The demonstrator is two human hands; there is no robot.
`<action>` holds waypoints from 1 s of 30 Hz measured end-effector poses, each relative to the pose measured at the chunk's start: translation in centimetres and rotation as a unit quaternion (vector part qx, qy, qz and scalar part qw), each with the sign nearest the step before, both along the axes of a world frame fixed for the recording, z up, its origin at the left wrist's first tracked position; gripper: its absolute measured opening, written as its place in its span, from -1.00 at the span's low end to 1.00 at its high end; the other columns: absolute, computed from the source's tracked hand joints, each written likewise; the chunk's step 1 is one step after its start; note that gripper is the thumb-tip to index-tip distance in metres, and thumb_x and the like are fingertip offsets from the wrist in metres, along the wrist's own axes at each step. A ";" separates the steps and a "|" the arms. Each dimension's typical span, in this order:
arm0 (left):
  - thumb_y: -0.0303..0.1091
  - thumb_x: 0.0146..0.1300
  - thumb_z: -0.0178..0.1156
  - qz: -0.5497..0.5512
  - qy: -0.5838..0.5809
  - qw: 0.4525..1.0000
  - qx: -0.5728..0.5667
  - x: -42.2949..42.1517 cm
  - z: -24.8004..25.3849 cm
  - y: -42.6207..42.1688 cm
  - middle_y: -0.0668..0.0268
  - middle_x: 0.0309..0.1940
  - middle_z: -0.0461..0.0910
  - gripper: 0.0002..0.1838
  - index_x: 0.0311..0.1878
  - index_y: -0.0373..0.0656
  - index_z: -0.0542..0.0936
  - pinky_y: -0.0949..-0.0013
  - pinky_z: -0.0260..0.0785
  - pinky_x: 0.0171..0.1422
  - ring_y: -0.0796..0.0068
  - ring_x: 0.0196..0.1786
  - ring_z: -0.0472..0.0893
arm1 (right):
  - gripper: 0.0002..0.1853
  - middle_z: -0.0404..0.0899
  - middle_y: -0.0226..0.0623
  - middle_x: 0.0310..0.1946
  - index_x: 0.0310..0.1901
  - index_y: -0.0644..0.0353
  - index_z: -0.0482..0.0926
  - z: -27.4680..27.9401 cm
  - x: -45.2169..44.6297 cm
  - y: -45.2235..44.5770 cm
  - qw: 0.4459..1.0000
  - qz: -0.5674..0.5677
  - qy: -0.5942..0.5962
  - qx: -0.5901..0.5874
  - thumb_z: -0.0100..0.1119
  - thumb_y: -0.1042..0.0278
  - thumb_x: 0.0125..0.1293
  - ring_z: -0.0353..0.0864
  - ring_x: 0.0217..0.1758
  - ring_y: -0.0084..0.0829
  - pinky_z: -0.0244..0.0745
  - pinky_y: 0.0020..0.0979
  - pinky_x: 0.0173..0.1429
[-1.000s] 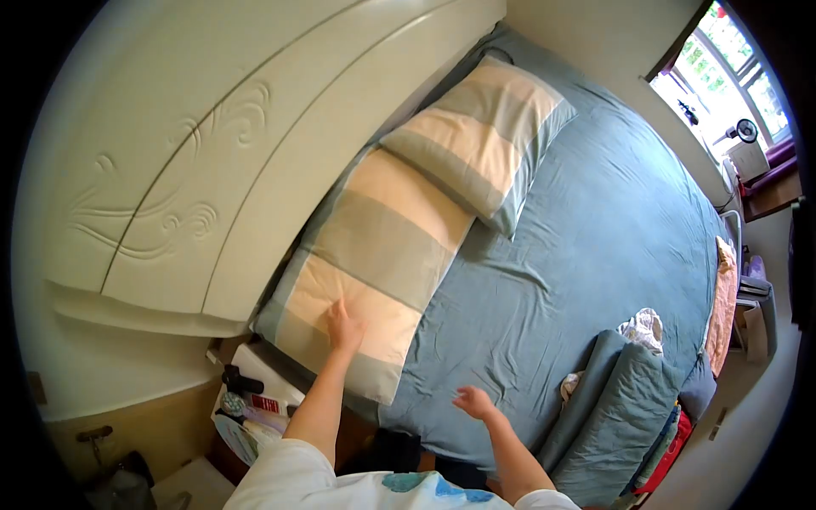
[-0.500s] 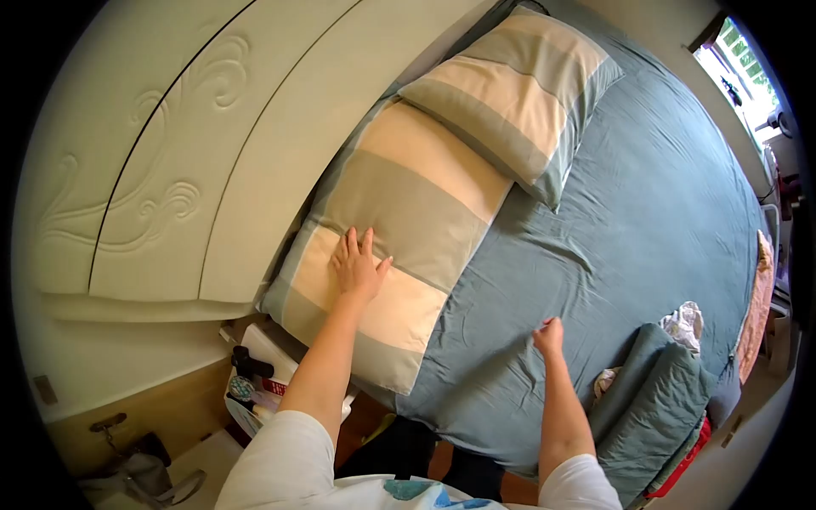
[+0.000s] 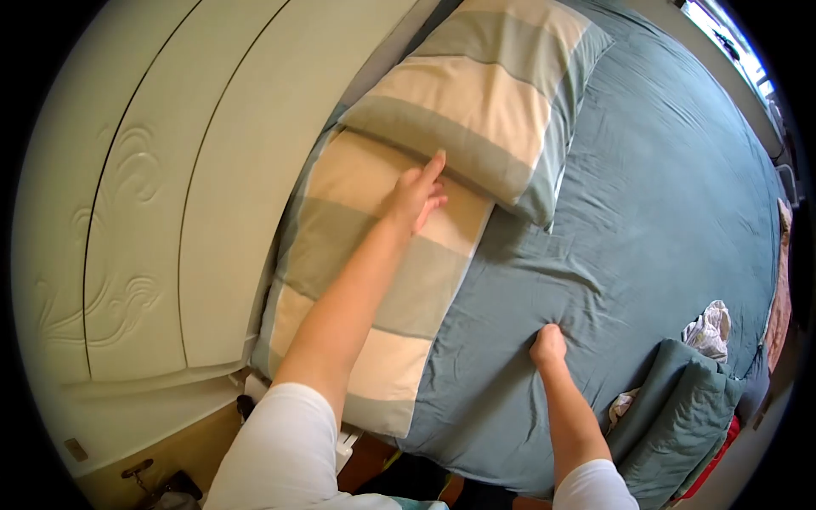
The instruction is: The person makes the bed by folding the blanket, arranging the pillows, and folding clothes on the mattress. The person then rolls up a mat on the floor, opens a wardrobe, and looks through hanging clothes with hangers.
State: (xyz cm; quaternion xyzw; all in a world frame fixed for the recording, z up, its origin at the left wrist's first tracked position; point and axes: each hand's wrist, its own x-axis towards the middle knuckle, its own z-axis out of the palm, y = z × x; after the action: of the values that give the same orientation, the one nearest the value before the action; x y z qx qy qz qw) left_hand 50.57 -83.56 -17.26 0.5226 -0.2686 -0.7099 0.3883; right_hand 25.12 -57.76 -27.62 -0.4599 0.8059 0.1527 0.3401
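Observation:
Two pillows in cream and grey-green check lie along the headboard side of the bed. The upper pillow [image 3: 476, 102] overlaps the top end of the lower pillow [image 3: 340, 246]. Over the lower pillow, close to the upper pillow's near edge, my left hand [image 3: 419, 194] reaches with its fingers apart and holds nothing. My right hand [image 3: 548, 344] is a closed fist pressed on the blue-grey bed sheet [image 3: 646, 204], where creases spread around it; whether it pinches any cloth is hidden.
A cream headboard [image 3: 229, 161] with raised scrolls stands at the left. Folded blue-grey bedding [image 3: 680, 416] lies at the lower right beside a crumpled white patterned cloth [image 3: 708, 330]. A pink cloth [image 3: 778, 289] hangs at the bed's right edge.
My left hand has moved up the lower pillow towards the upper one. My right hand has come forward onto the sheet and closed. The view has shifted too.

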 end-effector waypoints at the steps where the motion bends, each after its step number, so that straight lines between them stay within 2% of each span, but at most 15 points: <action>1: 0.11 -0.07 0.28 -0.014 0.008 1.000 -0.003 -1.2 -0.3 -2.5 0.15 0.08 0.31 -0.18 0.12 -0.31 0.24 0.10 0.19 0.11 0.17 0.17 0.24 | -0.82 0.52 0.09 -0.30 -0.36 0.35 0.50 1.2 0.3 -0.5 1.000 0.005 -0.013 -0.001 0.06 0.59 -0.09 0.52 -0.15 -0.03 0.46 -0.21 -0.11; 4: 0.09 -0.10 0.31 0.087 0.029 0.988 0.121 -4.5 -0.6 -6.8 0.16 0.12 0.29 -0.18 0.11 -0.26 0.27 0.02 0.12 0.17 0.11 0.19 0.22 | -0.80 0.53 0.08 -0.31 -0.34 0.37 0.48 0.5 0.0 -0.4 1.000 -0.004 -0.014 0.008 0.08 0.60 -0.10 0.54 -0.17 -0.06 0.48 -0.24 -0.13; 8: -0.04 -0.07 0.32 0.135 -0.008 0.980 0.144 -6.7 -3.0 -9.8 0.17 0.11 0.31 -0.27 0.11 -0.24 0.29 0.07 0.15 0.19 0.14 0.16 0.27 | -0.76 0.52 0.08 -0.29 -0.31 0.40 0.45 -0.2 0.0 -0.1 1.000 -0.012 -0.010 0.019 0.11 0.59 -0.11 0.54 -0.16 -0.07 0.48 -0.25 -0.13; 9: -0.12 -0.05 0.29 0.138 0.019 0.987 0.077 -6.4 -5.6 -12.1 0.16 0.09 0.34 -0.33 0.11 -0.24 0.31 0.11 0.20 0.17 0.17 0.13 0.32 | -0.59 0.53 0.03 -0.26 -0.17 0.46 0.35 -0.2 0.0 -0.3 0.998 0.010 -0.008 0.057 0.20 0.53 -0.09 0.56 -0.14 -0.16 0.50 -0.31 -0.13; 10: -0.21 -0.02 0.27 0.142 0.045 0.989 0.010 -6.7 -3.8 -12.2 0.16 0.07 0.36 -0.38 0.11 -0.24 0.32 0.15 0.24 0.15 0.20 0.09 0.37 | -0.59 0.53 0.03 -0.26 -0.17 0.46 0.35 0.0 -0.1 -0.5 0.998 0.011 -0.008 0.055 0.20 0.53 -0.09 0.56 -0.14 -0.16 0.50 -0.31 -0.13; 11: -0.40 -0.08 0.26 0.164 0.071 0.984 -0.023 -7.1 -1.8 -13.1 0.11 0.11 0.31 -0.34 0.13 -0.35 0.28 0.34 0.28 0.11 0.27 0.08 0.37 | -0.58 0.53 0.03 -0.26 -0.16 0.47 0.33 0.1 -0.1 -0.7 0.998 0.004 -0.007 0.069 0.20 0.53 -0.09 0.56 -0.14 -0.16 0.50 -0.31 -0.13; 13: -0.41 -0.09 0.24 0.122 0.145 0.976 -0.109 -7.8 5.2 -14.3 0.12 0.00 0.41 -0.45 0.04 -0.35 0.36 0.23 0.33 0.05 0.22 0.01 0.43 | -0.56 0.53 0.03 -0.26 -0.14 0.48 0.32 -0.1 0.2 -0.6 0.996 0.002 -0.007 0.084 0.21 0.53 -0.09 0.56 -0.14 -0.16 0.50 -0.31 -0.13; 16: -0.42 -0.11 0.26 0.199 0.149 0.933 -0.262 -8.2 12.8 -13.9 0.15 -0.20 0.48 -0.55 -0.10 -0.37 0.42 0.24 0.36 -0.08 0.27 -0.14 0.48 | -0.72 0.53 0.04 -0.29 -0.27 0.39 0.43 -0.7 0.2 -0.3 0.997 -0.037 0.006 0.063 0.15 0.58 -0.10 0.54 -0.15 -0.10 0.49 -0.28 -0.13; 18: -0.40 -0.09 0.26 0.205 0.160 0.904 -0.339 -7.3 13.0 -12.2 0.16 -0.17 0.48 -0.53 -0.07 -0.39 0.42 0.30 0.33 -0.05 0.30 -0.12 0.47 | -0.71 0.53 0.03 -0.28 -0.26 0.39 0.42 -1.0 0.2 -0.3 0.997 -0.041 0.015 0.069 0.16 0.57 -0.11 0.55 -0.15 -0.10 0.49 -0.28 -0.13; 20: -0.38 -0.03 0.23 0.350 0.059 0.863 -0.360 -6.2 8.0 -11.1 0.17 -0.09 0.46 -0.50 -0.01 -0.42 0.39 0.38 0.33 -0.01 0.32 -0.06 0.45 | -0.70 0.53 0.03 -0.28 -0.26 0.39 0.42 -0.8 0.3 -0.4 0.998 -0.028 0.016 0.061 0.16 0.57 -0.10 0.55 -0.15 -0.10 0.49 -0.28 -0.13; 22: -0.33 0.10 0.13 0.405 -0.019 0.868 -0.286 -4.1 -3.1 -10.8 0.19 0.01 0.42 -0.49 0.09 -0.39 0.31 0.42 0.33 0.03 0.31 0.01 0.43 | -0.70 0.53 0.03 -0.28 -0.25 0.40 0.41 -0.4 0.4 -0.5 0.998 -0.009 0.023 0.058 0.16 0.56 -0.10 0.55 -0.14 -0.10 0.49 -0.29 -0.13; 24: -0.22 0.20 0.01 0.427 -0.024 0.894 -0.130 -4.7 -6.2 -8.1 0.19 0.06 0.37 -0.49 0.13 -0.36 0.25 0.31 0.33 0.08 0.25 0.03 0.42 | -0.68 0.53 0.04 -0.28 -0.24 0.41 0.40 0.0 0.8 -0.9 0.997 -0.028 0.034 0.068 0.16 0.55 -0.10 0.55 -0.14 -0.10 0.49 -0.29 -0.12; 25: -0.22 0.20 0.01 0.428 -0.026 0.895 -0.125 -5.3 -5.0 -8.0 0.19 0.06 0.37 -0.49 0.13 -0.36 0.25 0.31 0.33 0.08 0.25 0.03 0.42 | -0.66 0.53 0.05 -0.27 -0.22 0.43 0.39 -0.5 0.7 -0.6 0.997 -0.027 0.035 0.070 0.16 0.54 -0.09 0.55 -0.15 -0.11 0.49 -0.30 -0.11; 27: -0.11 0.25 -0.10 0.373 0.109 0.920 0.057 -6.1 -1.7 -9.7 0.17 0.09 0.32 -0.47 0.17 -0.28 0.21 0.10 0.31 0.09 0.20 0.06 0.39 | -0.67 0.53 0.05 -0.27 -0.22 0.42 0.40 -0.8 0.9 -0.3 0.996 -0.025 0.034 0.082 0.16 0.54 -0.09 0.56 -0.15 -0.12 0.49 -0.30 -0.11; 30: -0.11 0.27 -0.15 0.277 0.266 0.920 -0.077 -6.7 0.6 -12.7 0.21 0.07 0.32 -0.55 0.13 -0.18 0.24 -0.02 0.34 0.03 0.15 0.08 0.35 | -0.70 0.53 0.04 -0.26 -0.24 0.40 0.42 -1.3 0.6 -0.4 0.995 -0.033 0.046 0.080 0.16 0.55 -0.09 0.56 -0.15 -0.13 0.50 -0.30 -0.11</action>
State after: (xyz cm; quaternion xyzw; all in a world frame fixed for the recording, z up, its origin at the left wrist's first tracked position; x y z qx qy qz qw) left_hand 43.83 -96.28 -16.71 0.3365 -0.0541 -0.6641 0.6654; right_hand 25.72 -58.17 -28.95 -0.3964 0.8208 0.2267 0.3431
